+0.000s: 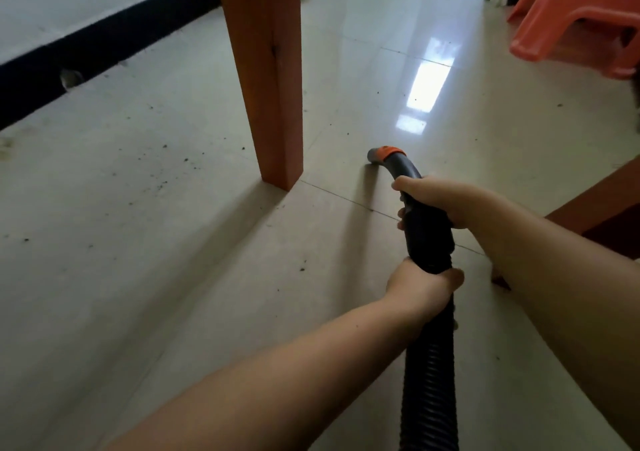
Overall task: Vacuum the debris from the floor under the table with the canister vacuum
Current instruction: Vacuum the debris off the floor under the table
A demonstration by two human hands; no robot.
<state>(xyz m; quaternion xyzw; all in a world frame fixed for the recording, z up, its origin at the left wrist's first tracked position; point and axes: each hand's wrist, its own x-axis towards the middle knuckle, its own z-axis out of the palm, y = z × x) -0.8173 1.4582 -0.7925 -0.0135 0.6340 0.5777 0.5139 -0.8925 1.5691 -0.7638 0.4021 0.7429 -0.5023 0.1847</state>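
Observation:
A black vacuum hose point(428, 381) runs from the bottom edge up to a curved black handle with an orange collar point(390, 152); its grey open end point(373, 158) touches the pale tiled floor point(173, 277). My right hand point(436, 201) grips the handle near its bend. My left hand point(422, 284) grips the hose just below, where the ribbing starts. Dark specks of debris point(156, 173) lie scattered on the tiles left of a wooden table leg point(266, 69). The canister is out of view.
A second wooden table leg point(595, 204) slants in at the right, behind my right forearm. An orange plastic stool point(581, 14) stands at the top right. A black skirting point(86, 48) runs along the white wall at the left.

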